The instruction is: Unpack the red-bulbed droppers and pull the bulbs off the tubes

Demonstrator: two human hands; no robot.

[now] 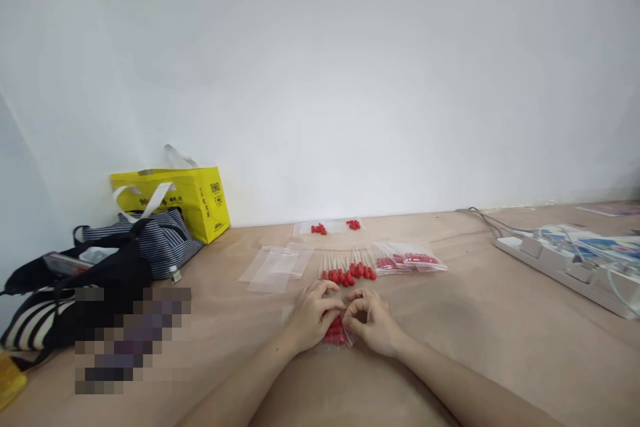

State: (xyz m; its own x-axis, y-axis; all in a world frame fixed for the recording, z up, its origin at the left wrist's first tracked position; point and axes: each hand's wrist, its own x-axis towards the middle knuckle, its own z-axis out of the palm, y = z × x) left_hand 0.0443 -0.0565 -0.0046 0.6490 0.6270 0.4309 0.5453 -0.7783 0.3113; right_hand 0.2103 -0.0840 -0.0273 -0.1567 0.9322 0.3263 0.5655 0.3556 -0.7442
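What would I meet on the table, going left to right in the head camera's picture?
Black bag, yellow shopping bag, flat clear bags, loose red-headed sticks, clear bags with red contents, white power strip.

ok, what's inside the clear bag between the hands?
Red pieces show through the clear bag. The left hand and right hand cover parts of it; contents there can't be seen.

Glossy plast. bag (336, 337), smth matt wall (380, 80)
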